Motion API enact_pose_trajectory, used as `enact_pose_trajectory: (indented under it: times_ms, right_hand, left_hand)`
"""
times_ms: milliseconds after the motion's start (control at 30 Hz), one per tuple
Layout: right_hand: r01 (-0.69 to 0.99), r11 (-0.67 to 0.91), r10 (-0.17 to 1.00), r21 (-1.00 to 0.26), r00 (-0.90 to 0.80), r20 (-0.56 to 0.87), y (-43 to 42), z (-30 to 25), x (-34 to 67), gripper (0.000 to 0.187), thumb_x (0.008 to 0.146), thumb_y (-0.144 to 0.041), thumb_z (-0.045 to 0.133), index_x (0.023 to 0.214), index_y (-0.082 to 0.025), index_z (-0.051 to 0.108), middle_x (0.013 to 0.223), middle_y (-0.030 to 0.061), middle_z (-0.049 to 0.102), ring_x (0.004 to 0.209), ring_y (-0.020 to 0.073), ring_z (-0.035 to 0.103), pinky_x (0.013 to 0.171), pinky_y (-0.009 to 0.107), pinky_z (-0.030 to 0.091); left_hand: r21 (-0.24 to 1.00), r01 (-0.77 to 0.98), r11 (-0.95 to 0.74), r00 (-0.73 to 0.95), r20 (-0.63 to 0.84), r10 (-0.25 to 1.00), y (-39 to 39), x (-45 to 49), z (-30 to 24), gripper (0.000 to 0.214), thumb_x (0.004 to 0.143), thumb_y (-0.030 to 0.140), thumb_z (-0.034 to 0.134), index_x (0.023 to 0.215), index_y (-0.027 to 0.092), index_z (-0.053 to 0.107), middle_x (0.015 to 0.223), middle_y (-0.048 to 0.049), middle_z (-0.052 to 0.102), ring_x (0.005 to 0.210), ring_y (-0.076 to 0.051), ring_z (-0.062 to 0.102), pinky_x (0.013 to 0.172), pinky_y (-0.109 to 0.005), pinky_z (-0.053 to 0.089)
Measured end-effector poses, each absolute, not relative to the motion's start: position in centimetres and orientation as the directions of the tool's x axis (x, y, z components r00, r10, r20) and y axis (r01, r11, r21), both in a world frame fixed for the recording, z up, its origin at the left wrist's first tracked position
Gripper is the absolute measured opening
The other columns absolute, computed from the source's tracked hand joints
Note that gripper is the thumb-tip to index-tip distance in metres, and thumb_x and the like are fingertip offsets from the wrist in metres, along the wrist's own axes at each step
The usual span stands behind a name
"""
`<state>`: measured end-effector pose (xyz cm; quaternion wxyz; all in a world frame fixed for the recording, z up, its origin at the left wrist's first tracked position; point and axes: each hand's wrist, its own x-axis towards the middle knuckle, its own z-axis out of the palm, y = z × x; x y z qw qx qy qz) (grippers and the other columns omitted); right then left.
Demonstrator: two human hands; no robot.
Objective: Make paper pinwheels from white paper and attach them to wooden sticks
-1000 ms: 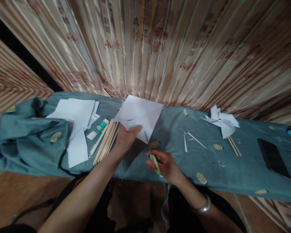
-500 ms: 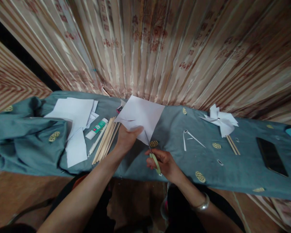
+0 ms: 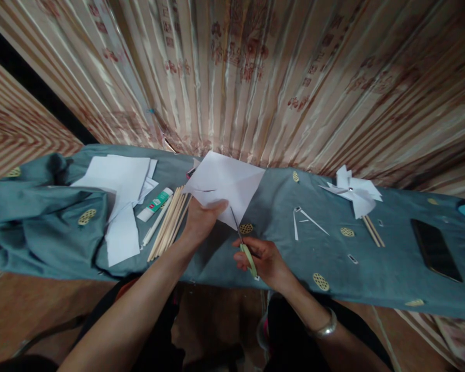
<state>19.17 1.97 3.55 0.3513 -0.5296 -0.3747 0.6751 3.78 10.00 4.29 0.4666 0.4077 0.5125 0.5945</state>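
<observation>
A square sheet of white paper (image 3: 232,178) is gripped near its lower left edge by my left hand (image 3: 203,219), thumb on top. One slit runs in from the sheet's left corner. My right hand (image 3: 261,258) is closed around the light green handles of a pair of scissors (image 3: 247,256). The blades reach into the paper's near corner, just right of my left thumb. Under the left wrist lies a bundle of wooden sticks (image 3: 166,227), beside a white pen (image 3: 155,225) and a green and white glue stick (image 3: 155,204).
White paper sheets (image 3: 120,175) lie at the left on the teal cloth (image 3: 217,263). To the right are thin paper strips (image 3: 312,222), a white paper pinwheel (image 3: 358,194) with two sticks (image 3: 373,231) by it, and a black phone (image 3: 436,250). A patterned curtain (image 3: 232,77) hangs behind.
The hands, scissors and paper have hardly moved. The scissor blades look slightly more closed in the paper's near corner.
</observation>
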Motion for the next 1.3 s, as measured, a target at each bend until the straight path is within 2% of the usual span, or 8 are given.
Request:
enact_pose_trajectory:
  times_ms: [233,433,700,900,1100,1300]
  right_hand:
    - [-0.042,-0.422,0.886,-0.906,-0.233,-0.402,1.9,3.0,19.6,0.043,0.055,-0.043,0.087,0.084,-0.017,0.070,0.057,-0.0035,0.063,0.049,0.0103,0.057,0.046,0.022,0.045]
    - [-0.067,-0.432,0.887,-0.899,-0.211,-0.411,1.9,3.1,19.5,0.045,0.053,-0.046,0.087,0.082,-0.016,0.070,0.055,-0.0037,0.061,0.048,0.0096,0.054,0.046,0.022,0.044]
    - [-0.081,-0.440,0.886,-0.894,-0.205,-0.417,1.9,3.2,19.4,0.044,0.050,-0.043,0.088,0.080,-0.017,0.070,0.052,-0.0040,0.061,0.045,0.0098,0.054,0.045,0.022,0.044]
    - [-0.098,-0.448,0.884,-0.888,-0.198,-0.424,2.0,3.2,19.3,0.044,0.047,-0.041,0.090,0.079,-0.017,0.071,0.052,-0.0044,0.061,0.045,0.0099,0.054,0.046,0.023,0.045]
    - [-0.082,-0.420,0.895,-0.904,-0.206,-0.397,2.1,3.2,19.5,0.043,0.052,-0.042,0.087,0.083,-0.016,0.072,0.056,-0.0031,0.062,0.049,0.0104,0.055,0.048,0.023,0.045]
    - [-0.066,-0.401,0.901,-0.914,-0.209,-0.381,2.1,3.3,19.8,0.042,0.055,-0.043,0.086,0.084,-0.016,0.073,0.057,-0.0026,0.062,0.050,0.0099,0.054,0.048,0.023,0.044]
  left_hand:
    - [0.980,-0.195,-0.043,-0.170,0.009,0.985,9.7,4.0,3.9,0.035,0.058,0.023,0.080,0.090,0.018,0.067,0.096,-0.0076,0.074,0.089,-0.026,0.069,0.086,-0.042,0.055]
    - [0.977,-0.206,-0.046,-0.168,0.011,0.986,9.6,4.0,3.4,0.036,0.058,0.025,0.080,0.091,0.018,0.068,0.098,-0.0080,0.074,0.090,-0.025,0.069,0.087,-0.041,0.055]
    - [0.980,-0.185,-0.080,-0.200,0.042,0.979,9.5,4.0,4.3,0.041,0.057,0.025,0.079,0.096,0.020,0.067,0.097,-0.0084,0.074,0.099,-0.029,0.068,0.090,-0.045,0.054]
    - [0.983,-0.181,-0.029,-0.221,-0.012,0.975,9.4,4.0,4.3,0.050,0.056,0.026,0.079,0.104,0.017,0.065,0.096,-0.0085,0.074,0.091,-0.027,0.069,0.085,-0.042,0.055]
    - [0.982,-0.189,0.015,-0.174,-0.049,0.983,9.2,4.3,4.0,0.041,0.055,0.027,0.079,0.093,0.018,0.067,0.093,-0.0075,0.074,0.086,-0.026,0.068,0.082,-0.041,0.055]
    - [0.980,-0.196,0.031,-0.160,-0.063,0.985,9.0,4.5,4.0,0.042,0.054,0.026,0.080,0.092,0.016,0.067,0.092,-0.0073,0.073,0.082,-0.024,0.068,0.077,-0.038,0.055]
